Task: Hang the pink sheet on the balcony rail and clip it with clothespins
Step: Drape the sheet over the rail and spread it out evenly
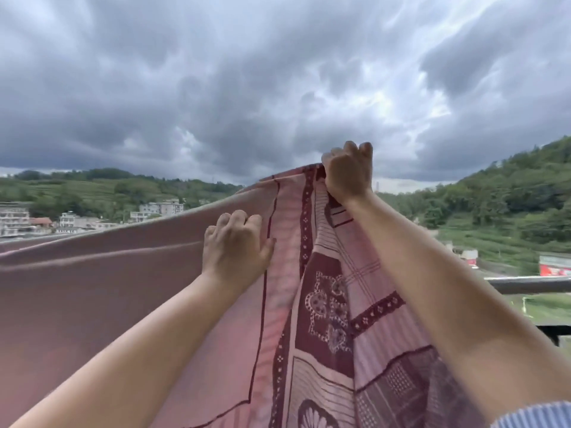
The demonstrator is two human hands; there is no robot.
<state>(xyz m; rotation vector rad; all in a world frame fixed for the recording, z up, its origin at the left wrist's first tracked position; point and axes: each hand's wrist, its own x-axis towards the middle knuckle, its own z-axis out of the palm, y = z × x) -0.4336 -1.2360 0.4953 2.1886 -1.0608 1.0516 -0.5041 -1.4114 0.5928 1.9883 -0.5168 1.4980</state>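
no readable text, red roadside banners (554,268) too blurred to read

Two bare forearms, blue-and-white striped sleeve (534,415) at the right arm's lower edge

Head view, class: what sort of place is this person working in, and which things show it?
Probably an outdoor balcony or rooftop in a hilly town. A grey rail runs at the right, green hills and low buildings lie beyond, under open cloudy sky; both hands hold up a pink sheet.
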